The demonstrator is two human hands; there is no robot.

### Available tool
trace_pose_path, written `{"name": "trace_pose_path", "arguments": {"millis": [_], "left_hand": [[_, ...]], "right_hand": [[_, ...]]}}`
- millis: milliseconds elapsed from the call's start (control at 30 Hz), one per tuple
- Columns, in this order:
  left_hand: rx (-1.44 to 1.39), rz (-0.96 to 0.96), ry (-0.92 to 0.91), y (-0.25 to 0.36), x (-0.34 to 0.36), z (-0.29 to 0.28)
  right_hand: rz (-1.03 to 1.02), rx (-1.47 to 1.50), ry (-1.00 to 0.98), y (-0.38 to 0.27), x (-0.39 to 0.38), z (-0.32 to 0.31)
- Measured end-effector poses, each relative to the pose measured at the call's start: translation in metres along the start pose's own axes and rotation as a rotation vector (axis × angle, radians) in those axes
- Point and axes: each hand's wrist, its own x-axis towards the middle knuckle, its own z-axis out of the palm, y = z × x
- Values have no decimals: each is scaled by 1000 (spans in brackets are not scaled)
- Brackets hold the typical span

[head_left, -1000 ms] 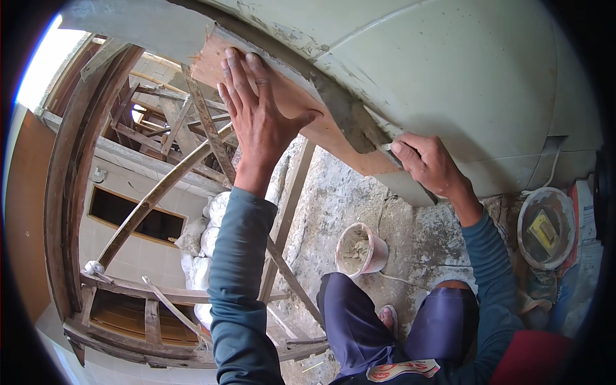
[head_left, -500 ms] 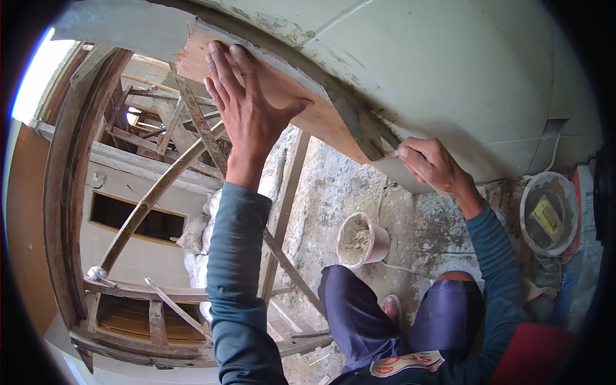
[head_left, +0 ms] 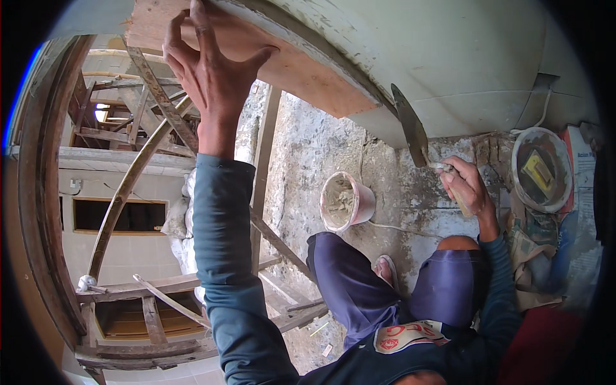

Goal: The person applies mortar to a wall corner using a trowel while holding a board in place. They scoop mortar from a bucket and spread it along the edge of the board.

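Observation:
My left hand (head_left: 215, 77) lies with spread fingers against a reddish wooden board (head_left: 308, 74), its fingertips up at the board's far edge and its thumb stretched to the right. The board runs along the lower edge of a pale tiled wall, with a strip of grey mortar (head_left: 333, 54) behind it. To the right, my right hand (head_left: 467, 186) is closed around the wooden handle of a trowel (head_left: 411, 125). Its grey, smeared blade points up and left, near the board's right end. Whether the blade touches the wall is hard to tell.
A pinkish bucket (head_left: 364, 204) of mortar stands on the stained floor before my knees. At right sits a round basin (head_left: 569, 173) with a yellow float (head_left: 538, 169), beside crumpled sacks (head_left: 536, 247). Wooden framing (head_left: 109, 212) fills the left side.
My right hand has drawn the trowel back from the mortar edge, down and to the right, uncovering its blade. The view has shifted; my left hand remains on the board.

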Motion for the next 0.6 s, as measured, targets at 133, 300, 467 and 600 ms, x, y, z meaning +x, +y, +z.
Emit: {"name": "trace_pose_path", "arguments": {"millis": [133,300,467,600], "left_hand": [[-18,0,71,7,-12,3],[-32,-90,121,16,-26,13],[-132,-115,117,22,-27,18],[-148,-159,69,19,-29,10]], "right_hand": [[-87,152,69,-9,5,15],[-284,-260,142,-14,45,13],[-405,-389,216,-54,87,29],[-455,-357,206,-117,108,49]]}}
